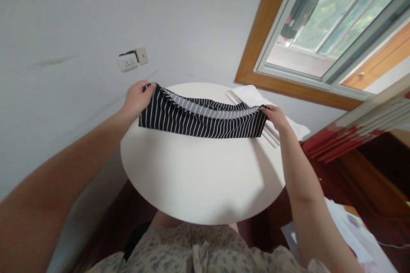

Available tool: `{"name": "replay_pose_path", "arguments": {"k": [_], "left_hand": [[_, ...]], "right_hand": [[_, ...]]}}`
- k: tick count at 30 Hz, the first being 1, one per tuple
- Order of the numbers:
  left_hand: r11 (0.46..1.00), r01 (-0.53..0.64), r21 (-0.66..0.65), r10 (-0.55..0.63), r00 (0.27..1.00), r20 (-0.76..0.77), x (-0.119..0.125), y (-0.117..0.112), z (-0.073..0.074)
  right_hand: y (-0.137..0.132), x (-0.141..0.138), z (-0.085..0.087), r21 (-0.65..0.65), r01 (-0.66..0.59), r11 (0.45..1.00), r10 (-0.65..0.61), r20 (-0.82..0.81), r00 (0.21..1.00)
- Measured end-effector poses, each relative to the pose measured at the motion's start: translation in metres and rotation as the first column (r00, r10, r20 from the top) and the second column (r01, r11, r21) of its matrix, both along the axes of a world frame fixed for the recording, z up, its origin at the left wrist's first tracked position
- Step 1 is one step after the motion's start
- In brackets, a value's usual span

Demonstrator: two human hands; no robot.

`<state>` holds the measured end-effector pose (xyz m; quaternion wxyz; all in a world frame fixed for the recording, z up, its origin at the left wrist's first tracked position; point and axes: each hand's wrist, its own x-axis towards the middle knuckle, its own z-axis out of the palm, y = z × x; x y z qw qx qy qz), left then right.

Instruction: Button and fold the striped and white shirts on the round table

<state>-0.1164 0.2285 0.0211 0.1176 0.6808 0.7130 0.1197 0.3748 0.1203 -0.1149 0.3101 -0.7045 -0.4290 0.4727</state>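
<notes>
Black-and-white striped cloth (205,124) spread along far half of round white table (201,179). Left hand (138,99), right hand (276,116): fingers pinched on upper corners. Even outward tension should limit sag; lower-edge contact uncertain.

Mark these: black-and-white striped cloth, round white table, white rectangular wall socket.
Black-and-white striped cloth (201,126): head view, on its front striped face.
Round white table (201,175): head view, on the bare top.
White rectangular wall socket (128,62): head view, on its faceplate.
</notes>
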Motion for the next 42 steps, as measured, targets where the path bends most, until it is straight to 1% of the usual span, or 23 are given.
{"name": "replay_pose_path", "arguments": {"k": [1, 2, 4, 7, 9, 11, 13, 15, 18, 20, 21, 23, 24, 25, 26, 28, 29, 30, 31, 33, 36, 39, 42], "left_hand": [[0.999, -0.036, 0.025, 0.037, 0.998, -0.054, 0.006, 0.013, -0.013], [0.998, -0.062, 0.027, 0.065, 0.992, -0.111, 0.011, 0.024, -0.026], [0.993, -0.116, -0.008, 0.112, 0.969, -0.222, 0.015, 0.038, -0.048], [0.976, -0.203, -0.083, 0.162, 0.924, -0.346, 0.015, 0.044, -0.072], [0.965, -0.242, -0.097, 0.187, 0.901, -0.392, 0.013, 0.046, -0.083], [0.962, -0.252, -0.102, 0.189, 0.889, -0.418, 0.012, 0.049, -0.093], [0.964, -0.238, -0.117, 0.165, 0.884, -0.437, 0.008, 0.054, -0.102], [0.967, -0.216, -0.137, 0.132, 0.881, -0.455, 0.000, 0.061, -0.110], [0.966, -0.170, -0.196, 0.063, 0.887, -0.457, -0.011, 0.070, -0.118], [0.973, -0.124, -0.196, 0.024, 0.896, -0.443, -0.009, 0.073, -0.121], [0.982, -0.102, -0.161, 0.023, 0.901, -0.434, -0.003, 0.071, -0.122], [0.996, -0.064, -0.064, 0.034, 0.918, -0.395, 0.020, 0.061, -0.124], [0.999, -0.039, -0.030, 0.025, 0.931, -0.364, 0.036, 0.052, -0.126], [0.999, 0.005, -0.039, -0.017, 0.946, -0.323, 0.052, 0.040, -0.129], [0.991, 0.100, -0.093, -0.123, 0.953, -0.279, 0.068, 0.028, -0.133], [0.939, 0.280, -0.197, -0.322, 0.919, -0.226, 0.092, 0.004, -0.144], [0.908, 0.326, -0.264, -0.384, 0.898, -0.214, 0.098, -0.005, -0.150], [0.880, 0.341, -0.331, -0.420, 0.883, -0.209, 0.100, -0.011, -0.156], [0.858, 0.330, -0.394, -0.434, 0.876, -0.212, 0.098, -0.014, -0.160], [0.834, 0.275, -0.479, -0.423, 0.875, -0.236, 0.084, -0.012, -0.167], [0.849, 0.218, -0.482, -0.392, 0.871, -0.297, 0.055, 0.001, -0.167], [0.872, 0.177, -0.456, -0.356, 0.870, -0.341, 0.030, 0.011, -0.160], [0.885, 0.145, -0.442, -0.328, 0.868, -0.372, 0.010, 0.016, -0.154]], "right_hand": [[0.019, -0.010, -0.008, -0.030, 0.052, 0.998, -0.047, 0.131, 0.990], [0.035, -0.020, -0.015, -0.075, 0.068, 0.995, -0.046, 0.260, 0.964], [0.057, -0.042, -0.027, -0.134, 0.122, 0.983, -0.044, 0.477, 0.878], [0.067, -0.072, -0.040, -0.151, 0.173, 0.973, -0.056, 0.575, 0.816], [0.065, -0.087, -0.048, -0.145, 0.192, 0.971, -0.067, 0.603, 0.795], [0.062, -0.097, -0.057, -0.141, 0.199, 0.970, -0.063, 0.642, 0.764], [0.062, -0.102, -0.066, -0.142, 0.176, 0.974, -0.027, 0.696, 0.717], [0.063, -0.103, -0.074, -0.150, 0.122, 0.981, 0.030, 0.744, 0.667], [0.071, -0.100, -0.078, -0.146, 0.046, 0.988, 0.085, 0.772, 0.630], [0.077, -0.102, -0.074, -0.086, 0.003, 0.996, 0.066, 0.790, 0.610], [0.080, -0.107, -0.070, -0.036, -0.036, 0.999, 0.051, 0.798, 0.600], [0.084, -0.127, -0.061, 0.065, -0.160, 0.985, 0.045, 0.800, 0.599], [0.084, -0.141, -0.056, 0.099, -0.239, 0.966, 0.070, 0.789, 0.610], [0.084, -0.158, -0.052, 0.116, -0.313, 0.943, 0.113, 0.772, 0.626], [0.083, -0.176, -0.048, 0.116, -0.375, 0.920, 0.169, 0.744, 0.646], [0.078, -0.210, -0.046, 0.088, -0.456, 0.885, 0.287, 0.669, 0.686], [0.075, -0.224, -0.048, 0.059, -0.479, 0.876, 0.340, 0.628, 0.700], [0.073, -0.233, -0.051, 0.022, -0.490, 0.872, 0.384, 0.588, 0.711], [0.071, -0.239, -0.055, -0.021, -0.490, 0.871, 0.419, 0.551, 0.721], [0.069, -0.236, -0.067, -0.108, -0.474, 0.874, 0.462, 0.492, 0.738], [0.068, -0.210, -0.086, -0.198, -0.430, 0.881, 0.470, 0.470, 0.747], [0.064, -0.178, -0.100, -0.220, -0.389, 0.895, 0.445, 0.509, 0.737], [0.056, -0.153, -0.108, -0.214, -0.346, 0.913, 0.406, 0.547, 0.732]]}}
